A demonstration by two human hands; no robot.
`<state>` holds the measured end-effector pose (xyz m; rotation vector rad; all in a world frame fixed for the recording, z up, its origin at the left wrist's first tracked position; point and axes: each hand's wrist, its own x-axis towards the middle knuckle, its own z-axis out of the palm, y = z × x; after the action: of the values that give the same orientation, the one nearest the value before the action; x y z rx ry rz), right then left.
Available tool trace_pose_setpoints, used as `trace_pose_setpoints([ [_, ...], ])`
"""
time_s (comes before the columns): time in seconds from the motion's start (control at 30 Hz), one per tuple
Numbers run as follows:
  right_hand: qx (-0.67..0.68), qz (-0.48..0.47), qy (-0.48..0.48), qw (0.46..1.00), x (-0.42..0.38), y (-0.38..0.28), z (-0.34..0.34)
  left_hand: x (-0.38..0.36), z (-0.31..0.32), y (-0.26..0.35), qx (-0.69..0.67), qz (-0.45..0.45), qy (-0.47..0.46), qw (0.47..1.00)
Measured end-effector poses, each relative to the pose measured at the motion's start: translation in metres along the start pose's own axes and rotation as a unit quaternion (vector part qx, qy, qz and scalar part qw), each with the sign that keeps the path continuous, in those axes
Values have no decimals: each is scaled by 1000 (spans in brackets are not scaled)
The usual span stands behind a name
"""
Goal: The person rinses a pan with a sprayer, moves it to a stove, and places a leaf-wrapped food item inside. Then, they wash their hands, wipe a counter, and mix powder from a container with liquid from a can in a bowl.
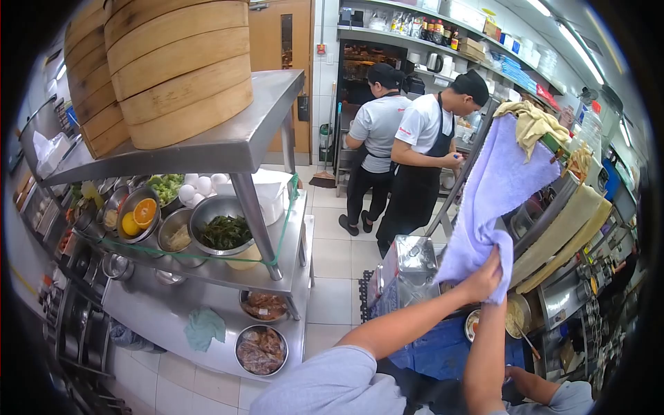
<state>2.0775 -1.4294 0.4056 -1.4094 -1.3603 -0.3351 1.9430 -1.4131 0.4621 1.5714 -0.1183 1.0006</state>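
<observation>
A lavender towel [484, 194] stretches from the top of a metal rack at the upper right down to my hands. My left hand [487, 275] is closed around its bunched lower part. My right forearm rises from below to the same bunch, where the towel covers my right hand, so its fingers are hidden. A pale yellow cloth [531, 123] lies over the rack top beside the towel's upper end. Longer beige cloths [553, 238] hang on the right.
Bamboo steamers [183, 69] stand on a steel shelf [273, 104] at left, above bowls of leaves [225, 232] and cut orange [144, 212]. Two co-workers [422, 131] stand ahead. Another person's forearm [534, 385] shows lower right. A metal tin [415, 257] stands near my left arm.
</observation>
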Motion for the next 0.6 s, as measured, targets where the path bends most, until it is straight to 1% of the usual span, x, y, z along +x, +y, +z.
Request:
trace_pose_setpoints([
  [0.03, -31, -49, 10, 998, -7, 6, 7, -5, 0, 5, 75, 6, -13, 997],
  [0.07, -29, -25, 17, 999, -15, 3, 6, -10, -1, 11, 148, 15, -25, 988],
  [0.13, 49, 102, 18, 993, -28, -4, 7, -12, -4, 14, 142, 8, -23, 990],
  [0.17, 94, 168, 19, 981, -30, -5, 3, -13, -6, 12, 247, 27, -121, 961],
  [0.23, 193, 285, 20, 939, -23, -8, -7, -17, -13, 15, 346, 44, -215, 912],
  [0.3, 286, 372, 16, 883, -11, -8, -23, -25, -28, 47, 197, -40, -182, 963],
  [0.33, 329, 401, 9, 855, -6, -6, -26, -25, -30, 44, 225, 0, -123, 967],
  [0.37, 370, 423, -7, 827, -4, -1, -27, -22, -36, 38, 223, 1, -124, 967],
  [0.4, 414, 446, -30, 793, 1, 4, -27, -20, -45, 32, 356, -19, -108, 928],
  [0.43, 442, 462, -57, 767, 6, 14, -27, -20, -48, 33, 481, -39, -91, 871],
  [0.47, 330, 430, -5, 840, 15, -25, -8, -21, -45, 20, 482, -55, -83, 871],
  [0.5, 185, 403, -43, 895, 15, 1, -15, -23, -40, 9, 480, -53, -87, 872],
  [0.57, 46, 352, -82, 931, 26, -5, -15, -26, -35, 6, 486, -24, -71, 871],
  [0.6, 45, 356, -79, 930, 28, -10, -12, -28, -34, 3, 479, -47, -72, 873],
])
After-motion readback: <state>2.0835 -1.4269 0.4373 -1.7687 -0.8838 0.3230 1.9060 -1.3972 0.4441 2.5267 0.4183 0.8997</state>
